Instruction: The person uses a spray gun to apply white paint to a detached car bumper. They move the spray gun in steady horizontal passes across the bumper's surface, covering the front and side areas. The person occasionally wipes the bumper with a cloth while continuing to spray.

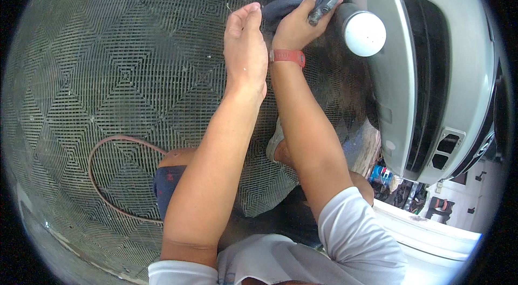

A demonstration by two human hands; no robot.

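Observation:
My right hand (302, 23), a red watch (287, 57) on its wrist, is closed round a dark grey spray gun (324, 5). A dark cylinder with a round white end (365, 33) sticks out beside the gun, close to the car bumper. Bunched dark blue cloth (280, 9) lies against the fingers of that hand and reaches toward the left one. To its left, my left hand (244, 37) is raised with fingers curled and the thumb pressed to them. A thin wisp shows by its fingertips; what the fingers pinch, if anything, is too small to name.
A pale silver-green car bumper (388, 80) with a dark grille curves along the right side. On the dark ribbed floor mat (124, 69) a reddish hose (97, 147) loops beside my knee. Tools and a blue can (381, 175) stand at the lower right.

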